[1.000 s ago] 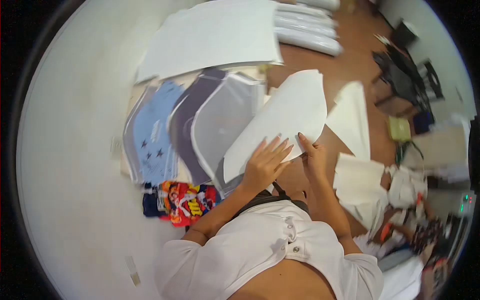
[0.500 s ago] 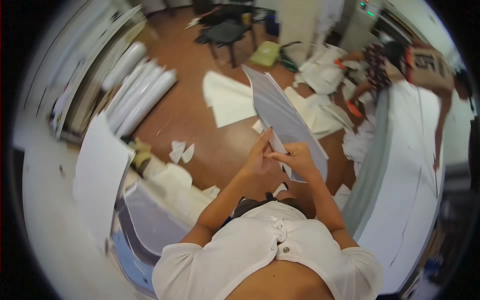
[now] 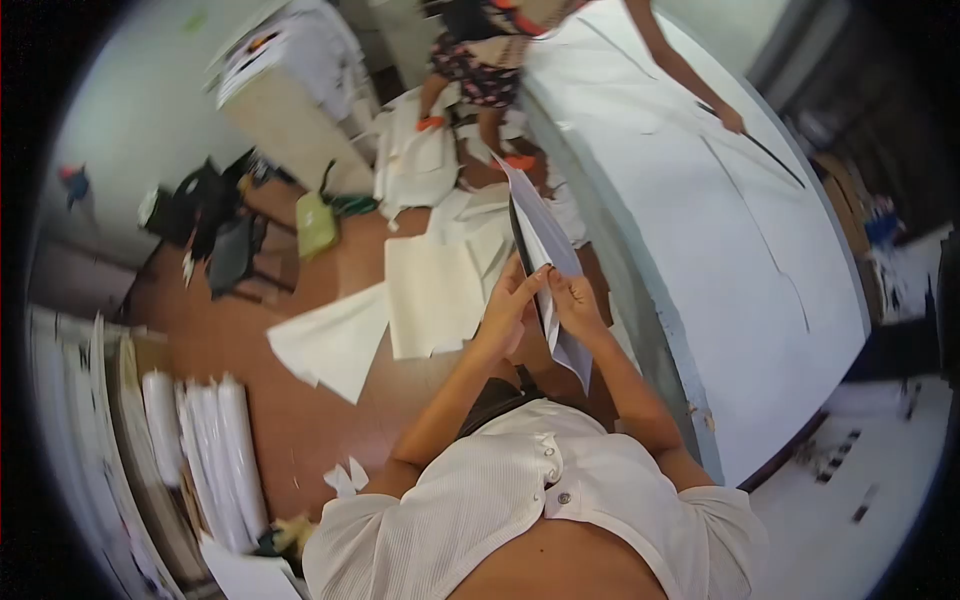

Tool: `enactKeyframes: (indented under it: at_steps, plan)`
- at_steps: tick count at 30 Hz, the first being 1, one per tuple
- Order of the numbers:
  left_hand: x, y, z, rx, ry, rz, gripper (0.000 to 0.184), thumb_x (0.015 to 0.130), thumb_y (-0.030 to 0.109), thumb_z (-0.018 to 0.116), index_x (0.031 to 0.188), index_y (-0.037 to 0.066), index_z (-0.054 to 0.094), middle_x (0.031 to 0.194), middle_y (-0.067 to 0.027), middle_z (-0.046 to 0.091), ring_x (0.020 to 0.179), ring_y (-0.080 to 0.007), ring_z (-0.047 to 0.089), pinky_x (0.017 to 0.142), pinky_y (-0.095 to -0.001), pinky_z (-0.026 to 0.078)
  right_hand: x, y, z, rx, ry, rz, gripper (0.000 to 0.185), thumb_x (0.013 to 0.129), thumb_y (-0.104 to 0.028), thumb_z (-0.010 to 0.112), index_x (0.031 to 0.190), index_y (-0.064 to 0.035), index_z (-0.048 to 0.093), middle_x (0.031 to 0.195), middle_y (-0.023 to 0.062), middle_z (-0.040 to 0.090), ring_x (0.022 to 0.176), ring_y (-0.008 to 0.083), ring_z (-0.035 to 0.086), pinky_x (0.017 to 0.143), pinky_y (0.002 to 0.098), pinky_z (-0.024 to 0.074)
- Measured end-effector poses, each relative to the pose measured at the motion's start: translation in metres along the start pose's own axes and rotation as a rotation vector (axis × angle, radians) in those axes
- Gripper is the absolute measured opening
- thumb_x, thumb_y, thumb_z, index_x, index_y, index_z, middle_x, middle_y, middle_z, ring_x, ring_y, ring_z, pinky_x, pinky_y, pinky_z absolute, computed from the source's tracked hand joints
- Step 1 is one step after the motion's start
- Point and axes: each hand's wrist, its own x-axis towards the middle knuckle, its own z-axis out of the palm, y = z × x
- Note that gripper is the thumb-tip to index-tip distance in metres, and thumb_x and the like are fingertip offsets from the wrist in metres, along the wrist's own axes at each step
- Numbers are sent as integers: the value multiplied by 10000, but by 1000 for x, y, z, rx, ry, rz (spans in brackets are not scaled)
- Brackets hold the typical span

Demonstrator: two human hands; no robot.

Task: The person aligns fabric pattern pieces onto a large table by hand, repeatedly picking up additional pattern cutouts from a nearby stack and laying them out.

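Observation:
A bundle of large thin sheets, white and pale grey with a dark edge on one side, stands nearly edge-on in front of my body. My left hand grips its left side, thumb over the edge. On the other side my right hand pinches the same bundle, its thumb close to the left one. Fingers behind the sheets are partly hidden. What the sheets are made of I cannot tell.
At right a long table bears white material with dark lines. A co-worker's hand holds a long thin dark strip over it. Cream offcuts litter the floor; a dark chair and white rolls are at left.
My view has swung right toward the long table. The sheets have turned from broadly visible to nearly edge-on, still in both hands. The co-worker's hand now shows over the table with the strip.

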Motion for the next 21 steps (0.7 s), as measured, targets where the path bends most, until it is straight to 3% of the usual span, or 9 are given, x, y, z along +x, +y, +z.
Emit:
enactKeyframes:
  at_steps: [2,3,6,11,15,17,20,21]
  plan:
    - [47,-11,11,35,7,-127,392,848,223,514,1193,59,428,1082,-80,527,911,-125,499,776,-218,381,24,19,-26,-84,176,-37,414,891,-287,496,612,18,492,529,-36,394,483,65,314,422,237,267]
    - [69,-13,17,47,-51,-151,392,848,223,514,1193,59,428,1082,-80,527,911,-125,499,776,-218,381,35,12,-38,-70,133,25,395,891,-281,492,681,51,533,545,-31,404,500,71,332,426,254,283]
    - [140,-20,32,37,38,-132,270,869,216,471,1061,28,489,932,-53,520,869,-117,473,779,-218,355,95,21,-67,-98,303,-65,363,893,-274,487,806,63,592,543,-35,395,498,78,329,432,257,294]
    - [269,-23,8,162,0,-218,272,877,209,466,1060,11,498,944,-72,528,880,-130,481,794,-219,364,195,14,-106,-66,399,-55,403,897,-264,483,623,32,506,514,-24,388,484,92,310,432,264,278]
    - [369,5,0,345,-127,-183,296,887,197,458,1097,-9,493,961,-71,557,818,-117,494,734,-211,389,263,-5,-159,-391,350,-3,296,871,-259,523,909,17,623,524,14,447,469,110,338,449,268,323]
    - [423,20,-5,464,-112,-148,286,905,203,440,1070,-18,515,928,-67,569,767,-104,488,697,-201,396,291,-13,-191,-411,478,58,269,825,-229,589,790,36,617,526,25,463,488,107,350,462,257,323]
    - [486,39,-19,488,-91,0,289,905,211,446,1060,-24,512,908,-68,566,737,-92,482,676,-201,399,300,-7,-247,-356,796,-13,213,823,-179,579,837,29,619,614,13,535,513,99,412,498,208,352]
    - [498,48,-21,530,-20,4,287,904,208,448,1055,-27,511,898,-72,566,734,-92,484,674,-200,399,296,4,-265,-216,894,114,211,815,-171,581,814,37,615,627,18,534,524,99,418,492,211,353]
